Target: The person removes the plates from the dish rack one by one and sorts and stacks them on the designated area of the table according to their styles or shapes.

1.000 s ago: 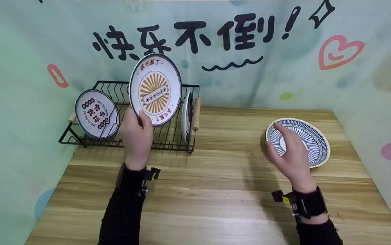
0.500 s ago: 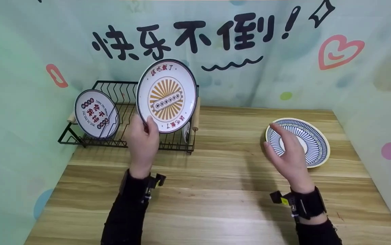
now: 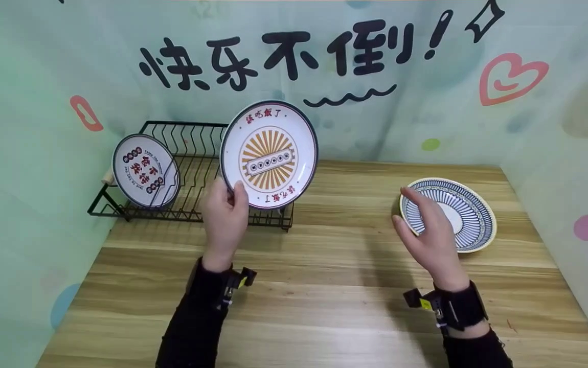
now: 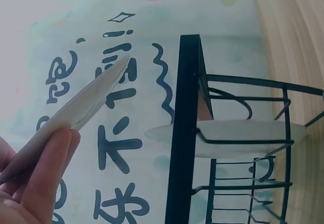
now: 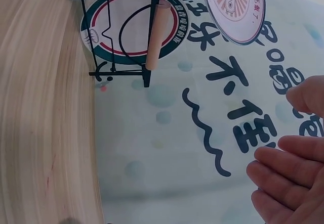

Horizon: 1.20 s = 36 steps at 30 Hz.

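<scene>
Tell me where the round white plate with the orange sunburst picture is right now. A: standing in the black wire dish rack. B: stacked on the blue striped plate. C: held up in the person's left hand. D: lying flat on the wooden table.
C: the left hand grips the lower rim of the round white plate with the orange sunburst picture and holds it upright in the air, in front of the black wire dish rack.

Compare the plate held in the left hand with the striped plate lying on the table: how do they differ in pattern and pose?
The held plate shows an orange sunburst with red characters; the striped plate has blue radiating lines. The held plate is lifted nearly upright by the left hand; the striped plate lies flat on the table. Both are round.
</scene>
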Motion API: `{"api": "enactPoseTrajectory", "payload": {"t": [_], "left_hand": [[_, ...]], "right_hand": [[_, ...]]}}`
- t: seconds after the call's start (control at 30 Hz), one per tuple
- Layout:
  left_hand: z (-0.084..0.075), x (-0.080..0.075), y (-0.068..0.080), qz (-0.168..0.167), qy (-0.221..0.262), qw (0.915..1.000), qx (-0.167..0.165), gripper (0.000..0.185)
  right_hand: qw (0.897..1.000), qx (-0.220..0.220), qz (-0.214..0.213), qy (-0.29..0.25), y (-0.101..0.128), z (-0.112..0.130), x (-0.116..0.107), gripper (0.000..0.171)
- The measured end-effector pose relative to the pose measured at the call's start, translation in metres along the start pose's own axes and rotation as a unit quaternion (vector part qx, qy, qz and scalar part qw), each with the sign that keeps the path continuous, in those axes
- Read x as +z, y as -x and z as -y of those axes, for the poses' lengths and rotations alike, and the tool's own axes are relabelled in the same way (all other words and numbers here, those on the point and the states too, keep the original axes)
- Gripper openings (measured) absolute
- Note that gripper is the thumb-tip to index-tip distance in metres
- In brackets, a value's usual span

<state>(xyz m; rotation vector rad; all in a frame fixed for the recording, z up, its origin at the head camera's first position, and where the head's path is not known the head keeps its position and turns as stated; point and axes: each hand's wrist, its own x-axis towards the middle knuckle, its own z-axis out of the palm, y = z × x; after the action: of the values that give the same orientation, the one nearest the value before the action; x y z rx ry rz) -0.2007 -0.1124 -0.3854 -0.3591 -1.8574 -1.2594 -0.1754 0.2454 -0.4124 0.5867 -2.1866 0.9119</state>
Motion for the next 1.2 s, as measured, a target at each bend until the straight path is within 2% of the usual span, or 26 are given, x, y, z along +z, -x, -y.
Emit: {"api": "enactPoseTrajectory", "payload": {"t": [0.17,0.5,0.73,1.07,1.2], "left_hand": [[-0.001,0.003,0.005,0.023,0.029,0.9991,-0.021,0.017],[-0.003,0.013,0.016,0.054,0.057,0.9959,-0.047,0.017],[-0.004,0.019,0.022,0.080,0.091,0.9899,-0.074,0.020],[-0.007,0.029,0.031,0.109,0.107,0.9846,-0.086,0.016],[-0.009,0.031,0.033,0.127,0.112,0.9800,-0.104,0.018]], "right_hand": [[1.000,-0.001,0.004,-0.006,0.000,0.000,0.002,0.052],[1.000,0.000,-0.001,-0.016,0.001,0.002,0.002,0.051],[1.000,0.011,0.004,-0.020,0.002,0.003,0.005,0.051],[0.999,0.025,0.013,-0.043,0.004,0.006,0.011,0.050],[0.998,0.024,0.017,-0.054,0.005,0.006,0.013,0.050]]}}
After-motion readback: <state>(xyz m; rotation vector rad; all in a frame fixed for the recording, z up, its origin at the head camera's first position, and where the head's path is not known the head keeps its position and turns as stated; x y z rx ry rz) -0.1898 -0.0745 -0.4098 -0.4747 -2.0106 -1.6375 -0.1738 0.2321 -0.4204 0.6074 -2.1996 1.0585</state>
